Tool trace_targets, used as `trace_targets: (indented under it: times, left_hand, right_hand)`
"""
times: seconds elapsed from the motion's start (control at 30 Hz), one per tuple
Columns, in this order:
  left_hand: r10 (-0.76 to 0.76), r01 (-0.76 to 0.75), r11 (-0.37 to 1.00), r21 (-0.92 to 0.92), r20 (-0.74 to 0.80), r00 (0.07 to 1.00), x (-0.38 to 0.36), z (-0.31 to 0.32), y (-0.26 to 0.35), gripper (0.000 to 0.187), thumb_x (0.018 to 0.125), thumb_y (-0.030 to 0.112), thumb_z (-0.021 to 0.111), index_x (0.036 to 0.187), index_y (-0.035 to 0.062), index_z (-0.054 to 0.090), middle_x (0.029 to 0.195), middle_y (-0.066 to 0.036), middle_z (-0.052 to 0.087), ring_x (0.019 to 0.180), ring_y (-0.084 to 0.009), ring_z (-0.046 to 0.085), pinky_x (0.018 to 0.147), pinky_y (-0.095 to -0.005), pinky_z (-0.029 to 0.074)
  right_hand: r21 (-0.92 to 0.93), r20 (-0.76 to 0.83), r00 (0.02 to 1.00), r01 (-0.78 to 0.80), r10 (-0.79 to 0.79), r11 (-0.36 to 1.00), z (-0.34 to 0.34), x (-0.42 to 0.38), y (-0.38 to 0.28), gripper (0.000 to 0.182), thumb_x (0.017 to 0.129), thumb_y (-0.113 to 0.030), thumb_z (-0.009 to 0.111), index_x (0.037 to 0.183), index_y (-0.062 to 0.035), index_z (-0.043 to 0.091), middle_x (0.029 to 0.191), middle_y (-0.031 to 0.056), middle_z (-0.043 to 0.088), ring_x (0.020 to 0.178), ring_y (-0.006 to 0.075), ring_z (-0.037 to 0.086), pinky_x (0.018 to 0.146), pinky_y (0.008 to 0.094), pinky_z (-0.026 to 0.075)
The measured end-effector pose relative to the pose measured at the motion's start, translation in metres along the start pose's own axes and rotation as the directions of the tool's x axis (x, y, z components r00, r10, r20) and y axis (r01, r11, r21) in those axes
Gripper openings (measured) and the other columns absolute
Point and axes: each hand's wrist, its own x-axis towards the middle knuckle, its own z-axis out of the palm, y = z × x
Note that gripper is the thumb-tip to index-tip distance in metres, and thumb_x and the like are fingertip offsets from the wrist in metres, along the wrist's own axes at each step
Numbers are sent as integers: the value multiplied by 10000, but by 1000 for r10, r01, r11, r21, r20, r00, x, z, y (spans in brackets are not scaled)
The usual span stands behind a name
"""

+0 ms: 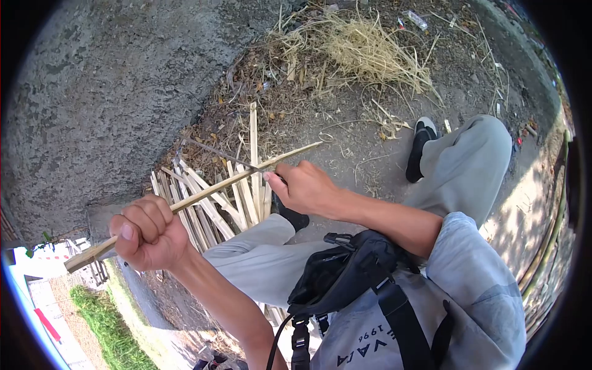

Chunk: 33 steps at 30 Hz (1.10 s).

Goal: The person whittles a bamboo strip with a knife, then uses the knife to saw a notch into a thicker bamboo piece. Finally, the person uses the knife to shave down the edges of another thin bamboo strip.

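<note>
My left hand (pixel 151 234) is closed in a fist around a long bamboo strip (pixel 213 188), near its thick end at the lower left. The strip slants up to the right and tapers to a thin tip. My right hand (pixel 305 188) grips a knife (pixel 216 151), thumb beside the strip. Its thin blade points up and left, crossing the strip just ahead of my thumb. Most of the handle is hidden in my fingers. Below the strip, a pile of split bamboo pieces (pixel 250 200) lies on the ground between my hands and the wall.
A rough concrete wall (pixel 123 92) rises on the left. Pale shavings (pixel 364 52) are heaped on the dirt ahead. My dark shoe (pixel 421 151) and bent legs frame the work. Long poles (pixel 549 240) lie at the right; a clear plastic bottle (pixel 416 20) lies far back.
</note>
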Motion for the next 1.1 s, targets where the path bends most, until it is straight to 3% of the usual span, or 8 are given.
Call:
trace_targets:
  times: [0.2,0.4,0.57,0.67,0.9,1.0,1.1]
  left_hand:
    - [-1,2,1000,-22,57,998,5,9,-5,363,819,91,514,551,152,276,420,32,271,354,-59,165,355,-250,131]
    - [27,-26,999,-30,41,999,8,7,-5,367,823,87,500,547,148,267,420,31,277,343,-57,167,339,-247,132]
    - [11,-9,1000,-20,83,997,5,9,-8,355,824,88,499,554,152,278,423,35,281,341,-58,172,333,-241,133]
    - [25,-23,1000,-20,87,996,11,10,-7,354,825,89,500,554,154,281,422,37,285,339,-56,176,329,-237,137]
    - [23,-22,1000,-16,72,997,12,20,-11,369,820,91,503,548,152,261,408,39,277,331,-48,167,321,-229,137]
    - [-4,6,1000,-27,88,996,13,17,-10,372,819,102,539,546,168,295,414,46,272,357,-49,147,356,-250,113]
    - [24,-21,999,-39,77,997,14,18,-11,364,821,91,514,551,154,278,411,42,274,339,-48,162,331,-236,128]
  right_hand:
    - [6,0,995,103,-103,995,-11,-9,-14,442,953,-332,487,748,45,592,503,261,521,517,463,563,544,532,468]
    - [-69,-24,998,-57,56,996,-5,-6,8,437,954,-335,483,787,48,612,554,274,551,571,469,583,583,538,484]
    - [-25,39,998,-38,39,999,-14,-11,-1,483,954,-356,461,784,64,627,645,292,596,642,468,615,653,545,504]
    - [-37,-2,998,-56,56,998,-2,-8,31,458,955,-337,475,766,58,610,559,286,544,571,474,575,582,535,481]
    - [-23,-46,999,-20,19,1000,-11,-13,18,454,954,-332,472,775,63,608,563,292,549,587,492,581,611,552,488]
    - [-85,15,993,-117,118,990,-14,-9,25,455,955,-338,471,783,61,608,565,289,552,582,490,580,611,549,490]
    - [-98,-13,999,-31,30,995,-18,-12,11,466,958,-352,464,790,59,605,562,285,554,580,495,580,612,554,490]
